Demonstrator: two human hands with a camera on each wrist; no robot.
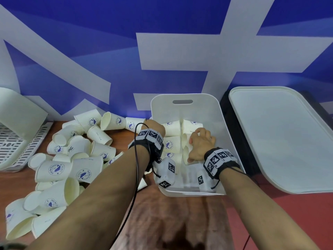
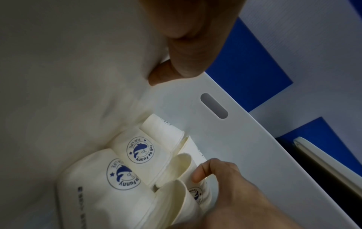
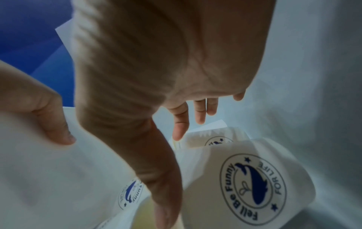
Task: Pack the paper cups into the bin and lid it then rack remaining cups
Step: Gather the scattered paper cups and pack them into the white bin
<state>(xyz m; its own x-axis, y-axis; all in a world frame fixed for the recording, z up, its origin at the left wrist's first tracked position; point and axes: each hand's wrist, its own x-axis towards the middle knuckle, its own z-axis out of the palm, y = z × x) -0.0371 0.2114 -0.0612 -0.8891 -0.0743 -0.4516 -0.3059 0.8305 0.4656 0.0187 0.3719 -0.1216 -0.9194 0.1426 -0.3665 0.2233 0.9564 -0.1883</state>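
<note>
Blue-and-white wall fills the upper half of the head view. Wooden table runs along the bottom.

Lid, white, lies flat at right of frame, just beside the bin and apart from it.

Bin, white, handle slot in its far wall, sits centre-right of frame, uncovered. Cups inside lie on their sides in rows, logos up, filling the far half of the bin floor.

White slotted rack at the left edge of frame, partly cut off.

Loose paper cups, many, in a heap at lower left to centre left of frame, on the table, mostly on their sides, some nested.

Right hand is down inside the bin, palm down on the right-hand row. The right wrist view shows fingers straight and spread over the cups, thumb along a cup rim. Touching, not clasping.

Left hand is at the bin's left wall near the far corner. The left wrist view shows the thumb on the inner face of the wall and a fingertip behind it, so it pinches the wall's rim.

Tagged wrist bands on both forearms; a black cable trails from the left one.
</note>
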